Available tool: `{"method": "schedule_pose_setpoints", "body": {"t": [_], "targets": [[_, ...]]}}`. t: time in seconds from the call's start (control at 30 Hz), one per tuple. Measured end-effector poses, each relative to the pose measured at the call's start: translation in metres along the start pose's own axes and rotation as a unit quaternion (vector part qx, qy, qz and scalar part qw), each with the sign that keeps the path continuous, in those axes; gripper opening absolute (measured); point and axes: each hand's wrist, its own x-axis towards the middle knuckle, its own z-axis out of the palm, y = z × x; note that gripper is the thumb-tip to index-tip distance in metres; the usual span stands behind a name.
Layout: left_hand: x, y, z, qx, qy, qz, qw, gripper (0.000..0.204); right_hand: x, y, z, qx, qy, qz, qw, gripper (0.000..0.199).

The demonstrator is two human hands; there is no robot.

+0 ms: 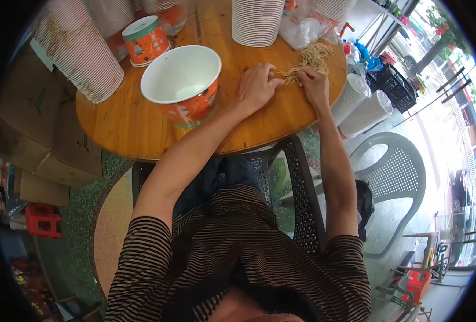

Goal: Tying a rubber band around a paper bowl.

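A small tuft of pale yellow rubber bands [290, 77] is pinched between the fingers of the left hand [258, 86] and right hand [313, 86] on the round wooden desk [130, 123]. 1 loose pile of the same bands [316, 53] lies just beyond. 1 open orange-and-white paper bucket [183, 83] stands to the left.

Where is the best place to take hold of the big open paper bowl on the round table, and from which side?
Probably grip the paper bowl by its orange side wall, just under the white rim, coming from the person's side of the table. It stands upright with its mouth open and tapers downward, so the rim stops slipping. The left hand is nearest; both hands are busy with the rubber bands.
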Motion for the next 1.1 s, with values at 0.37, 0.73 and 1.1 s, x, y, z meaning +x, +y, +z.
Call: {"method": "schedule_pose_setpoints", "body": {"t": [0.37,0.73,1.1], "targets": [[0.056,0.008,0.046,0.080,-0.016,0.097,0.992,0.026,0.002,0.018,-0.002,-0.036,0.011,-0.030,0.999,0.025],[0.060,-0.002,0.055,0.029,0.044,0.060,0.997,0.025,0.002,0.012,-0.004,0.020,0.005,0.009,1.000,0.025],[0.068,0.003,0.066,-0.252,-0.029,-0.076,0.964,0.025,0.001,0.011,-0.005,0.033,-0.007,0.011,0.999,0.023]]}}
